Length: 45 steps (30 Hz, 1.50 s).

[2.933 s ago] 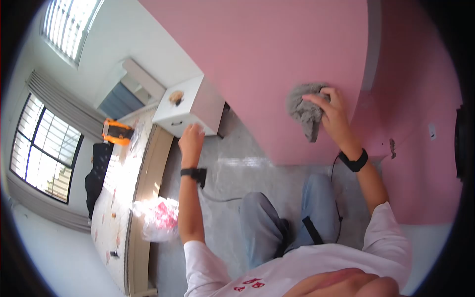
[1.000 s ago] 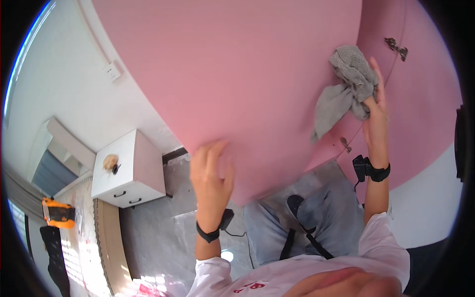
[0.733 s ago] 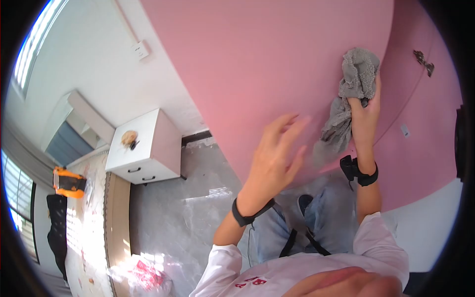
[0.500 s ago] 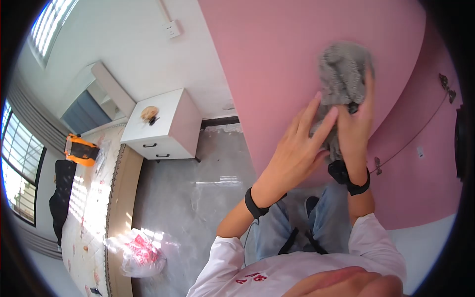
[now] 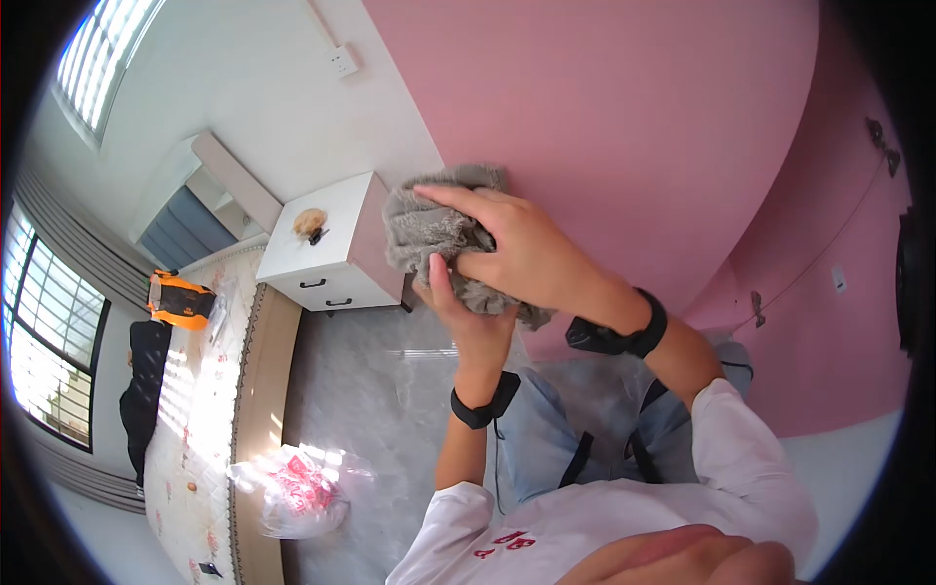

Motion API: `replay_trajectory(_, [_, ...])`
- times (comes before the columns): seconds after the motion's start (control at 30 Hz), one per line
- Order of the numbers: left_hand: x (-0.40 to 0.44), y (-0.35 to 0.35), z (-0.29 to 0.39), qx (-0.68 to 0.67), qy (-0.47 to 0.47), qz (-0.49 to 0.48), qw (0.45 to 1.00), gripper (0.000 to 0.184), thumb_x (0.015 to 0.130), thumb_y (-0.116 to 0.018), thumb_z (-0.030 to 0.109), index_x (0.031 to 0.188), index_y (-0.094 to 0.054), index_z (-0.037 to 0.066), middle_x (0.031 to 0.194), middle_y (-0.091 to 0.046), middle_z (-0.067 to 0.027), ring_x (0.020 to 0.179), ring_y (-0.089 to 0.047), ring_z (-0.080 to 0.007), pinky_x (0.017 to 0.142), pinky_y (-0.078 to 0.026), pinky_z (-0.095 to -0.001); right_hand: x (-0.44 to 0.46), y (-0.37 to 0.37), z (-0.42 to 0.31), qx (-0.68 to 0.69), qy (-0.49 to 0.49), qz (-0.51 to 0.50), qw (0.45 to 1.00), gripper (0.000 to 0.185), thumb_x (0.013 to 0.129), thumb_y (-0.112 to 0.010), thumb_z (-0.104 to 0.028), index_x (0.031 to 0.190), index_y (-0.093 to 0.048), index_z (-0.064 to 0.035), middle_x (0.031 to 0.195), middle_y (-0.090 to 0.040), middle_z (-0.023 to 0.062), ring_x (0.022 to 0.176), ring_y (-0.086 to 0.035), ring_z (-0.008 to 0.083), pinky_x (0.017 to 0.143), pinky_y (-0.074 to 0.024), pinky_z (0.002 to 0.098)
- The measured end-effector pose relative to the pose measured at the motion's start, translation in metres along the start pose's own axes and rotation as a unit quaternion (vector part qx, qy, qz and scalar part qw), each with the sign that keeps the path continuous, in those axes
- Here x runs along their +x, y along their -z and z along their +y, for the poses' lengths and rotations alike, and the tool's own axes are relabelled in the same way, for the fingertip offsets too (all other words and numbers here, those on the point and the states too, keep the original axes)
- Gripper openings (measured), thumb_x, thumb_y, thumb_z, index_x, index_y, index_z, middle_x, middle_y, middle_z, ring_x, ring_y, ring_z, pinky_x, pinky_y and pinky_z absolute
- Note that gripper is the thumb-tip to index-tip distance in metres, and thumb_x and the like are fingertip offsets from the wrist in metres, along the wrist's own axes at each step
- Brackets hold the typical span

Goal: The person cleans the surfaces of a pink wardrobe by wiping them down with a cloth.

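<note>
At the far left, a black-framed window with bars [image 5: 60, 331] is letting in daylight beside a grey pleated curtain [image 5: 88, 239]. A long black piece of fabric [image 5: 146, 390] is lying along the edge of a pale, floral-patterned bed [image 5: 190, 458], and an orange-and-black bag [image 5: 182, 299] is resting near it. A clear plastic bag with pinkish-red contents [image 5: 302, 492] is sitting on the grey floor [image 5: 361, 390] just beside the bed. A white cabinet with two black-handled drawers [image 5: 327, 283] is standing near the bed, carrying a small tan rounded object [image 5: 309, 223] on its top.

Further right, a fluffy grey cloth [image 5: 429, 224] is hanging bunched between the two hands, overlapping the cabinet's right side and the left edge of a large smooth pink panel [image 5: 604, 107] in the view; whether it is touching the panel, I cannot tell. The left hand [image 5: 480, 336] is gripping the cloth from below, its thumb pressing the near side and its fingers partly hidden. The right hand [image 5: 536, 249] is curling over the cloth from above, one finger stretching across it and the others closing into the folds. At the far right, two dark metal fittings [image 5: 758, 308] are sitting along a seam in a darker pink surface [image 5: 829, 370]
</note>
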<state>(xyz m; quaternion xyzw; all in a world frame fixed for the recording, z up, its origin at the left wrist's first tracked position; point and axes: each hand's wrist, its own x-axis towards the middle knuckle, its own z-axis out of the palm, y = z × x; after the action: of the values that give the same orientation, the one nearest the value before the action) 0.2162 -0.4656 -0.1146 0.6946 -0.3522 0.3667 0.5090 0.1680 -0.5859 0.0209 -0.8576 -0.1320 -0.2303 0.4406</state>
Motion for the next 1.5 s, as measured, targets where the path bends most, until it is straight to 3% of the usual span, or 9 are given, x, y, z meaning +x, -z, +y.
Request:
replay_trajectory(0.13, [0.014,0.004,0.006,0.003,-0.112,0.034,0.993,0.102,0.075,-0.090,0.009,0.157,-0.029,0.012,0.152,-0.028,-0.0256,0.141,-0.035,-0.0465,0.112,-0.037,-0.0581,-0.022,0.028,0.000,0.081,-0.009,-0.050,0.995,0.074,0.090,-0.076,-0.018,0.156,-0.045,-0.0046,0.146,-0.056,0.0172,0.130,-0.058,0.0260,0.110,-0.0467,0.0374])
replay_trajectory(0.37, [0.078,-0.011,0.046,0.044,-0.153,0.046,0.986,0.079,0.083,-0.086,0.021,0.150,-0.048,0.003,0.157,-0.039,-0.0270,0.149,-0.034,-0.0519,0.114,-0.040,-0.0610,-0.039,0.069,-0.010,0.166,-0.039,0.003,0.985,0.068,0.101,-0.069,-0.022,0.157,-0.040,0.0002,0.150,-0.052,0.0131,0.134,-0.051,0.0194,0.112,-0.0442,0.0341])
replay_trajectory(0.57, [0.112,-0.057,0.093,0.022,-0.239,0.082,0.967,0.072,0.081,-0.086,0.020,0.145,-0.055,0.003,0.156,-0.043,-0.0267,0.145,-0.039,-0.0525,0.116,-0.038,-0.0618,-0.070,0.106,-0.007,-0.189,0.080,0.277,0.939,0.047,0.100,-0.065,-0.017,0.144,-0.057,-0.0043,0.126,-0.061,0.0166,0.108,-0.065,0.0301,0.092,-0.0538,0.0375])
replay_trajectory(0.67, [0.116,-0.080,0.119,-0.012,-0.202,0.061,0.978,0.074,0.082,-0.082,0.017,0.148,-0.051,0.001,0.157,-0.041,-0.0290,0.146,-0.040,-0.0482,0.118,-0.035,-0.0590,-0.083,0.115,0.002,-0.047,0.123,0.320,0.938,0.041,0.098,-0.064,-0.009,0.139,-0.062,-0.0053,0.127,-0.061,0.0163,0.106,-0.065,0.0300,0.088,-0.0546,0.0376])
replay_trajectory(0.83, [0.112,-0.123,0.146,0.001,-0.282,0.026,0.959,0.065,0.090,-0.073,0.035,0.145,-0.056,0.003,0.152,-0.047,-0.0282,0.140,-0.046,-0.0456,0.116,-0.036,-0.0629,-0.120,0.136,0.012,-0.160,0.133,0.389,0.897,0.038,0.094,-0.064,-0.002,0.132,-0.068,-0.0049,0.126,-0.064,0.0157,0.104,-0.066,0.0294,0.086,-0.0553,0.0375])
replay_trajectory(1.1, [0.092,-0.186,0.189,-0.046,-0.351,-0.029,0.935,0.048,0.089,-0.064,0.007,0.137,-0.063,0.006,0.147,-0.056,-0.0174,0.134,-0.054,-0.0344,0.118,-0.035,-0.0538,-0.174,0.169,0.030,-0.381,0.082,0.444,0.807,0.042,0.089,-0.064,0.004,0.128,-0.073,-0.0100,0.125,-0.066,0.0140,0.104,-0.065,0.0302,0.087,-0.0551,0.0375])
replay_trajectory(1.3, [0.071,-0.214,0.203,-0.112,-0.396,-0.132,0.902,0.043,0.088,-0.063,0.007,0.131,-0.064,0.002,0.140,-0.060,-0.0161,0.131,-0.056,-0.0308,0.118,-0.038,-0.0503,-0.211,0.175,0.036,-0.274,-0.015,0.474,0.837,0.039,0.091,-0.062,0.005,0.126,-0.072,-0.0075,0.124,-0.065,0.0141,0.110,-0.065,0.0300,0.092,-0.0546,0.0373])
replay_trajectory(1.43, [0.059,-0.236,0.205,-0.167,-0.452,-0.178,0.858,0.033,0.084,-0.067,0.010,0.117,-0.069,0.006,0.126,-0.066,-0.0107,0.121,-0.061,-0.0290,0.115,-0.041,-0.0465,-0.220,0.163,0.059,-0.101,-0.079,0.534,0.835,0.045,0.102,-0.056,-0.004,0.147,-0.052,-0.0035,0.139,-0.057,0.0125,0.127,-0.059,0.0243,0.107,-0.0480,0.0366])
replay_trajectory(1.5, [0.057,-0.245,0.208,-0.179,-0.457,-0.169,0.855,0.031,0.084,-0.066,0.011,0.114,-0.069,0.006,0.124,-0.066,-0.0099,0.119,-0.061,-0.0277,0.115,-0.042,-0.0452,-0.213,0.151,0.059,0.016,-0.084,0.622,0.778,0.051,0.106,-0.053,-0.011,0.155,-0.039,-0.0030,0.151,-0.048,0.0150,0.140,-0.049,0.0249,0.113,-0.0434,0.0368])
